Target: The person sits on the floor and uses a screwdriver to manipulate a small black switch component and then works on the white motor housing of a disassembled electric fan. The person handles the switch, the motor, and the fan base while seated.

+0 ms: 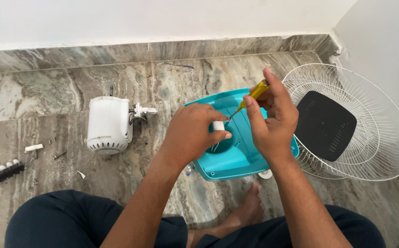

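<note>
Person sits on marble floor [48,87], teal fan base [236,160] between the knees, upside down w/ hollow side up. Left hand [191,133] rests on the base, grip pressed together, pinching a small white part [218,126] at the edge of the round opening. Right hand [273,121] holds a yellow-handled screwdriver [254,94], fingers wrapped shut on the handle, tip angled down-left and meeting the white part.

Handling, as a guess: the white part looks like small stiff plastic, light, easy to slip or crack, so best pinched by its sides, close to the tip. Base is a rigid plastic shell, light, prob. slides on smooth stone; hold by rim or wall. Screwdriver shaft is thin; grip belongs on the handle, as it is.

Around: white motor housing [109,124] lies on its side to the left, well apart from the base, shaft end pointing right. Far left, a black switch strip [5,171] w/ white buttons, plus a small white piece [33,147] and loose bits near it. Right, white wire grille [360,124] w/ black centre plate leans by the wall, just beside the base.
</note>
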